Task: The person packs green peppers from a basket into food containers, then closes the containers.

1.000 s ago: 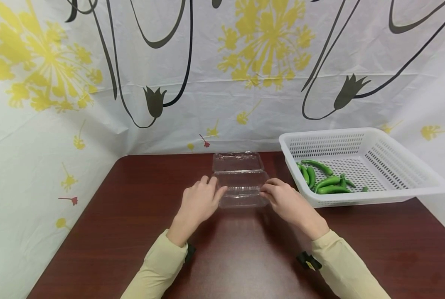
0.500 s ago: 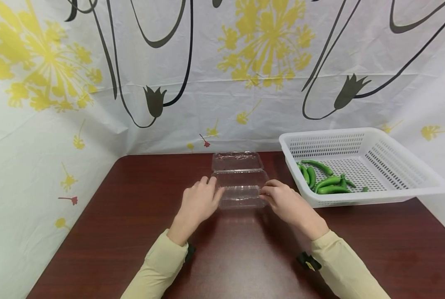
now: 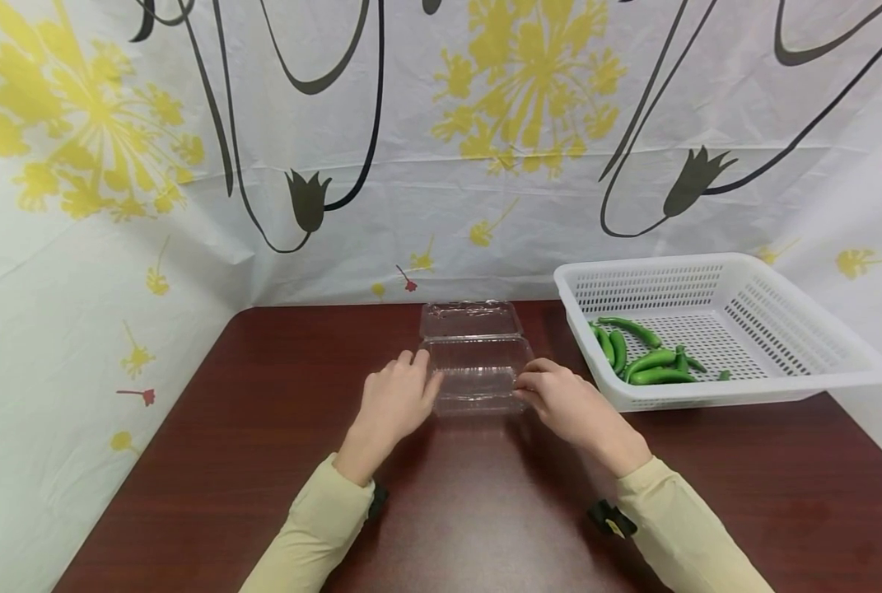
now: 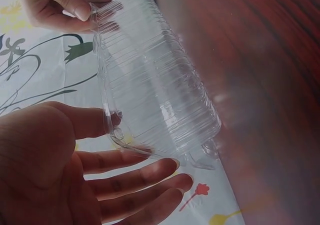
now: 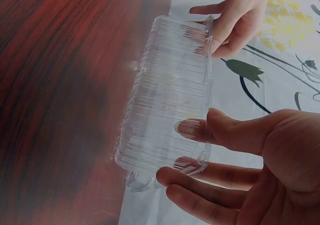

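A clear plastic clamshell container [image 3: 476,356] lies unfolded toward the back of the table, its ribbed near half tilted up and the other half behind it. My left hand [image 3: 394,401] pinches its left end between thumb and index finger. In the left wrist view the thumb [image 4: 97,121] overlaps the rim, and the other fingers spread out below. At the opposite end my right hand [image 3: 574,408] pinches the rim. The right wrist view shows that hand's index finger [image 5: 192,129] through the clear wall, with the remaining fingers loosely bent beneath.
To the right stands a white perforated plastic basket [image 3: 715,391] with several green chili peppers [image 3: 651,360] at its left side. The dark red wooden table [image 3: 300,428] ends at a white flower-patterned sheet [image 3: 426,206].
The near half of the container has tilted slightly between the hands, and the left thumb has drawn back a little to the left. Otherwise both hands and the basket stay put.
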{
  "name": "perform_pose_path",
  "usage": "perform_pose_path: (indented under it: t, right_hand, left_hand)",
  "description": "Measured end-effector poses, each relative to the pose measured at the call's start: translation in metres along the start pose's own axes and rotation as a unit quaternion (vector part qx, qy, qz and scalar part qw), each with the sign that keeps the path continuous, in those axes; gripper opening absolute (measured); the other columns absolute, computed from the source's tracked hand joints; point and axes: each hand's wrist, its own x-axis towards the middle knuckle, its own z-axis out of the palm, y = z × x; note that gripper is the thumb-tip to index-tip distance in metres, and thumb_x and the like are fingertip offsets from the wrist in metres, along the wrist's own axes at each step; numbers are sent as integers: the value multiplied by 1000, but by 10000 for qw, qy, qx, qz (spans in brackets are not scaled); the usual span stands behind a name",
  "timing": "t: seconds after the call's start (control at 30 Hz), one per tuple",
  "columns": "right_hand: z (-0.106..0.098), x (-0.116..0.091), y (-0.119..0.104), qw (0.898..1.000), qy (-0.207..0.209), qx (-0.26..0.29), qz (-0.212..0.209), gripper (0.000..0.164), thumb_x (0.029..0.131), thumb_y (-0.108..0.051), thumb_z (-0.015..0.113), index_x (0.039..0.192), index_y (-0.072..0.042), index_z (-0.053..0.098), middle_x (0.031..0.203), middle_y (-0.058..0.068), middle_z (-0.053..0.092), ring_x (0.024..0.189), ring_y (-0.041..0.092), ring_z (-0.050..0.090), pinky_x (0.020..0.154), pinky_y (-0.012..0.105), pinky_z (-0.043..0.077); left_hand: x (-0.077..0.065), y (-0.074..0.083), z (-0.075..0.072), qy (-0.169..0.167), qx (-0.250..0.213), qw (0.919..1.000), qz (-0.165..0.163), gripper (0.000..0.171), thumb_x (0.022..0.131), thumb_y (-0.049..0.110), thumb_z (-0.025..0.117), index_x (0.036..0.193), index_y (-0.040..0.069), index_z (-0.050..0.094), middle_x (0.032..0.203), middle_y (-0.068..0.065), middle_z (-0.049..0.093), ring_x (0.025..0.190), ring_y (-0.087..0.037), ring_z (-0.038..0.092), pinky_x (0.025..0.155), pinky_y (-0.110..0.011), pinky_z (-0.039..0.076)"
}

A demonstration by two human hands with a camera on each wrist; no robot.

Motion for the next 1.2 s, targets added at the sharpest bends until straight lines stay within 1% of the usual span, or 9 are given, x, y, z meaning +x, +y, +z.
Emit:
perform_pose_path:
  t: [0.3,0.63,0.97,1.1,1.2]
  right_hand:
    - [0,0,2,9998,-103,-95,-122,8,85,-13,65,89,-11,70,98,3,60,85,17,61,71,37,51]
    - [1,-1,2,9995,-137,-139,-247,8,84,-14,66,88,-12,72,96,2,61,84,17,62,70,36,51]
    - [2,-1,1,9993,-280,-194,-183,7,83,-17,68,87,-14,72,95,3,60,80,18,61,66,38,51]
    - [2,-1,2,9992,-303,-191,-191,6,82,-17,68,86,-15,72,95,4,60,79,19,62,65,39,51]
    - [3,-1,3,9991,-327,-187,-210,6,82,-17,69,86,-15,72,95,4,60,79,19,61,65,39,51]
  left_hand:
    - [1,0,3,-40,37,10000,-62,42,92,37,48,115,1,54,95,-11,60,75,-23,61,51,-35,49]
    - [1,-1,6,112,37,9999,-6,37,91,33,52,106,0,59,88,-10,60,71,-23,61,48,-34,48]
    - [3,-3,9,220,49,9997,-54,34,90,32,53,100,1,62,80,-9,60,67,-24,61,46,-35,47]
    - [4,-4,11,195,47,9997,-109,32,89,32,56,97,1,62,77,-8,60,64,-24,61,45,-35,46]
    - [4,-5,12,132,45,9998,-168,30,88,31,58,95,2,63,74,-7,59,60,-22,59,43,-32,44]
